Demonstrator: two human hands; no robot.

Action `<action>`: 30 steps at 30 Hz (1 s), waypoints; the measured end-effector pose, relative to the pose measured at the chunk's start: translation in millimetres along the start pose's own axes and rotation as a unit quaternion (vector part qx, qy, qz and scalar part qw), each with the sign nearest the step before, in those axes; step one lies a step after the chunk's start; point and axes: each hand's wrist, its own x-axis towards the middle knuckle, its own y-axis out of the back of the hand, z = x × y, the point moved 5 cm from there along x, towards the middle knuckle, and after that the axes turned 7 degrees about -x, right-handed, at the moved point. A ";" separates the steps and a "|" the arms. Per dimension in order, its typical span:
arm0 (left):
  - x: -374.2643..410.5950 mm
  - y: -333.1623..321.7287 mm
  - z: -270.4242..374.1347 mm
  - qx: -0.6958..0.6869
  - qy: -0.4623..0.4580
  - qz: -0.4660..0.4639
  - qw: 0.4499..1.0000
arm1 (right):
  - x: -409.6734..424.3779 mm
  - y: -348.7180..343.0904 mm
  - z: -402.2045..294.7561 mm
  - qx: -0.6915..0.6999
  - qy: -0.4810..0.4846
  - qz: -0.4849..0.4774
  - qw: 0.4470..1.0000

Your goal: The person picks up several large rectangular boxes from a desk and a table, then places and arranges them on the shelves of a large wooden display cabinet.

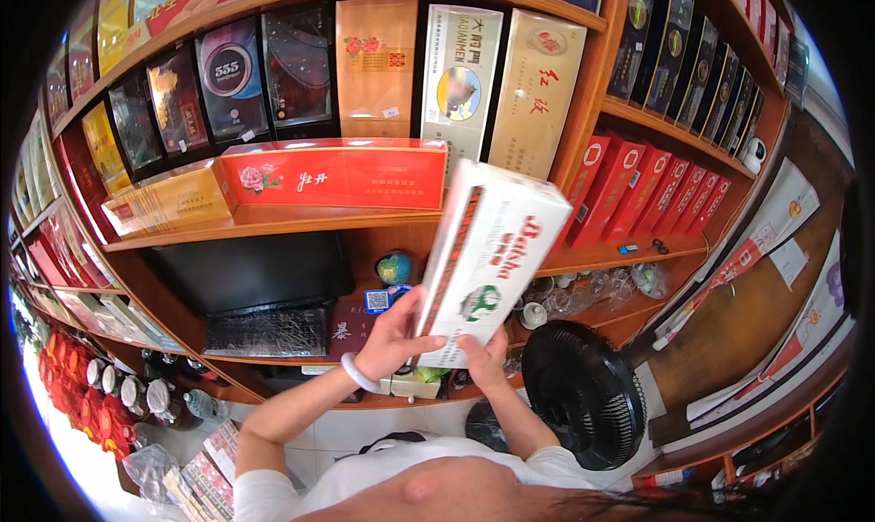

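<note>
My left hand (pixel 393 341) and my right hand (pixel 487 358) together grip the lower end of a white cigarette carton (pixel 489 262) with red lettering and a green emblem. Its upper end leans right and stands before the shelf. Each thumb presses on the printed front face; the fingers behind are partly hidden. A white bracelet (pixel 360 373) circles my left wrist. Behind the carton's top, a red carton (pixel 335 174) with a flower print lies on its side along the shelf edge. A gold carton (pixel 169 204) lies at its left.
Upright cartons, among them a gold one (pixel 536 94), line the wooden shelf (pixel 342 220). Below are a dark monitor (pixel 253 272), a film-covered keyboard (pixel 266 334) and a small globe (pixel 394 267). A black fan (pixel 581 392) stands close to my right arm. Red cartons (pixel 622 187) and glassware (pixel 581 293) occupy the right shelves.
</note>
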 end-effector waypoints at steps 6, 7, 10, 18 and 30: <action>27.7 -16.3 47.8 0.323 -0.106 -0.094 0.936 | -0.8 48.0 -33.6 -0.083 0.074 0.137 0.984; 31.6 -12.8 62.8 0.355 -0.128 -0.094 0.921 | -1.8 49.5 -37.5 -0.078 0.073 0.147 0.983; 46.7 -1.6 113.9 0.440 -0.241 -0.036 0.864 | -6.7 57.0 -42.0 -0.075 0.100 0.173 0.977; 86.8 47.3 188.9 0.571 -0.355 0.075 0.736 | 6.0 59.3 -43.6 -0.104 0.057 0.207 0.971; 112.8 67.3 206.5 0.703 -0.379 0.093 0.595 | 71.4 72.7 -74.6 -0.150 0.180 0.248 0.940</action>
